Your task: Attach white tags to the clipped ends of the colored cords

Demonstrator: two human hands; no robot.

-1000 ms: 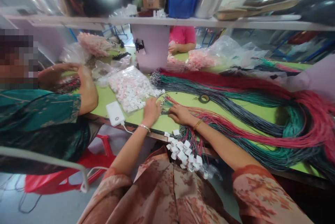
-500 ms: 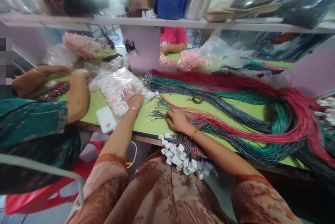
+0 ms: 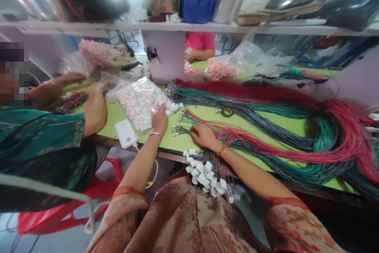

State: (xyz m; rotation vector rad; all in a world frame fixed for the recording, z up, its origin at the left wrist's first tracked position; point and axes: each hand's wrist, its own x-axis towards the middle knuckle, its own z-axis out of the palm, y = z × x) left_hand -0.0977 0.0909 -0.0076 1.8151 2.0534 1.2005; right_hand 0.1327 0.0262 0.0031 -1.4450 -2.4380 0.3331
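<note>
A clear plastic bag [image 3: 133, 105] of small white connector housings lies on the green table. My left hand [image 3: 160, 120] is at its right edge with fingers bent together; what they hold, if anything, cannot be made out against the white pieces. Over the near bundle of red, green and black wires, my right hand [image 3: 203, 135] has its fingers closed on black wires close to their metal-tipped ends [image 3: 179, 130]. Below that wrist, finished-looking wires with white connectors [image 3: 204, 176] hang over the table edge towards my lap.
A long wire bundle [image 3: 251, 91] curves across the back and right. Behind the near wires is a roll of tape [image 3: 227, 112]. A white power bank [image 3: 126, 133] with a cable lies left. A co-worker's arm [image 3: 96, 111] rests beside it. Overhead runs a loaded shelf [image 3: 201, 27].
My left hand has drawn back from inside the bag to its right edge. My right hand stays on the wires. The whole view has shifted slightly.
</note>
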